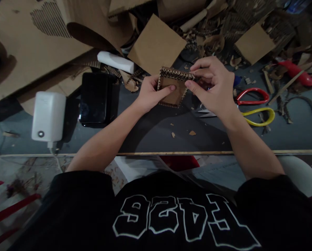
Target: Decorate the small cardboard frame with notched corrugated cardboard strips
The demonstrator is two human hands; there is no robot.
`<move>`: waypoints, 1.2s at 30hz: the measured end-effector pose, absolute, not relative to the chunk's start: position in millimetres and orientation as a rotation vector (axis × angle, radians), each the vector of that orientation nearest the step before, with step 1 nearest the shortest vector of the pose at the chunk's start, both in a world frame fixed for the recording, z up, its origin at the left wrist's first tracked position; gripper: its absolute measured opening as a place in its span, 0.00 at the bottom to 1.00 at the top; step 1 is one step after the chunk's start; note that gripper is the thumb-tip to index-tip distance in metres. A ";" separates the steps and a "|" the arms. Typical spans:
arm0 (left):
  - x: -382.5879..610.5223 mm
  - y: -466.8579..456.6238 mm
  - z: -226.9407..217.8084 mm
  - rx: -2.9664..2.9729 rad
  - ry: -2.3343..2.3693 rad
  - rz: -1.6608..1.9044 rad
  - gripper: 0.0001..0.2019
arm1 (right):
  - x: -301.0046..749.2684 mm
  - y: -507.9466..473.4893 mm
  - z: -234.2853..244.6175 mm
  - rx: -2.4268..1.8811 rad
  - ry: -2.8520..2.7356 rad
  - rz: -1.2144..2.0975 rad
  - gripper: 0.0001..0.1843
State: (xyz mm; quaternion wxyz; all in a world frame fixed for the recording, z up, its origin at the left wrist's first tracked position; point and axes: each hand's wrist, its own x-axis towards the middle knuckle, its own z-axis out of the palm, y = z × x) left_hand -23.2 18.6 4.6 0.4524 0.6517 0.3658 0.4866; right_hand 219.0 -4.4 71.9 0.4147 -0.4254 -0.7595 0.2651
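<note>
A small square cardboard frame (174,77) with corrugated strips round its edges is held above the grey table (156,132). My left hand (150,94) grips its left side, thumb pressed flat on the brown face. My right hand (213,87) pinches the frame's upper right corner between thumb and forefinger. Both hands are closed on the piece.
A black box (97,99) and a white adapter (48,116) lie to the left, a white tube (115,61) behind them. Red (252,96) and yellow (260,116) scissor handles lie to the right. Cardboard sheets (156,43) and scraps crowd the back. The table edge (171,153) runs near me.
</note>
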 end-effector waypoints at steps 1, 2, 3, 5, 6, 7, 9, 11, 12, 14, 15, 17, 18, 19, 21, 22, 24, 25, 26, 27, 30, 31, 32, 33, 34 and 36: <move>-23.4 18.7 4.3 1.608 0.904 1.198 0.39 | 219.3 -4.8 73.8 -1.077 -1.935 0.645 0.26; -23.7 18.9 4.0 1.606 0.905 1.196 0.39 | 219.6 -5.0 75.5 -1.081 -1.963 0.628 0.26; -23.9 19.1 3.8 1.606 0.904 1.194 0.39 | 220.0 -5.0 76.6 -1.079 -1.989 0.614 0.25; -24.1 19.3 3.6 1.608 0.904 1.193 0.39 | 221.1 -4.4 77.3 -1.065 -2.033 0.598 0.23; -24.1 19.2 3.7 1.609 0.906 1.194 0.39 | 221.8 -4.0 77.1 -1.058 -2.050 0.592 0.22; -24.1 19.0 3.9 1.610 0.909 1.196 0.39 | 222.5 -3.5 76.6 -1.055 -2.064 0.587 0.21; -23.9 18.6 4.3 1.613 0.915 1.204 0.38 | 223.4 -3.1 75.5 -1.064 -2.079 0.575 0.21; -23.8 18.1 4.7 1.616 0.921 1.209 0.37 | 223.2 -3.3 75.1 -1.084 -2.076 0.556 0.20; -23.8 18.0 4.7 1.619 0.921 1.210 0.37 | 222.7 -3.8 75.3 -1.093 -2.073 0.546 0.20; -24.0 18.0 4.4 1.627 0.919 1.209 0.37 | 221.3 -5.0 76.6 -1.109 -2.075 0.530 0.18; -24.1 18.1 4.0 1.632 0.919 1.210 0.37 | 220.6 -5.7 77.6 -1.117 -2.080 0.524 0.17; -24.4 18.6 2.7 1.640 0.918 1.209 0.37 | 219.8 -7.2 80.2 -1.140 -2.097 0.521 0.17; -24.6 19.0 1.8 1.644 0.918 1.207 0.36 | 219.8 -7.8 81.6 -1.156 -2.108 0.523 0.17; -24.8 19.4 0.8 1.648 0.915 1.205 0.35 | 220.0 -8.3 83.0 -1.171 -2.121 0.526 0.18; -25.2 20.3 -1.0 1.655 0.907 1.201 0.34 | 221.1 -8.5 85.5 -1.194 -2.150 0.537 0.17; -25.4 20.7 -1.5 1.659 0.904 1.196 0.33 | 221.9 -8.3 86.6 -1.199 -2.162 0.545 0.17; -25.9 20.8 -1.1 1.665 0.895 1.184 0.33 | 224.1 -7.2 88.4 -1.192 -2.179 0.563 0.16; -26.2 20.5 -0.1 1.668 0.890 1.172 0.34 | 225.3 -6.5 89.2 -1.180 -2.187 0.576 0.16; -26.5 19.8 1.5 1.670 0.883 1.156 0.34 | 226.7 -5.8 90.0 -1.165 -2.196 0.595 0.15; -26.9 18.9 3.3 1.670 0.879 1.139 0.34 | 228.0 -5.2 90.7 -1.144 -2.206 0.624 0.16; -28.6 15.3 9.5 1.647 0.862 1.062 0.35 | 231.2 -4.5 92.5 -1.083 -2.217 0.754 0.20; -29.2 14.1 11.1 1.632 0.850 1.029 0.34 | 231.8 -4.6 93.1 -1.067 -2.211 0.801 0.21; -29.7 13.1 12.5 1.615 0.835 1.002 0.34 | 232.1 -4.9 93.6 -1.054 -2.203 0.841 0.23; -30.1 12.3 13.6 1.597 0.817 0.976 0.34 | 232.1 -5.2 94.2 -1.045 -2.196 0.873 0.24; -30.2 11.8 14.5 1.582 0.798 0.955 0.34 | 232.0 -5.6 94.7 -1.040 -2.191 0.896 0.24; -30.2 11.1 15.7 1.563 0.767 0.933 0.33 | 231.2 -6.4 95.7 -1.038 -2.192 0.916 0.24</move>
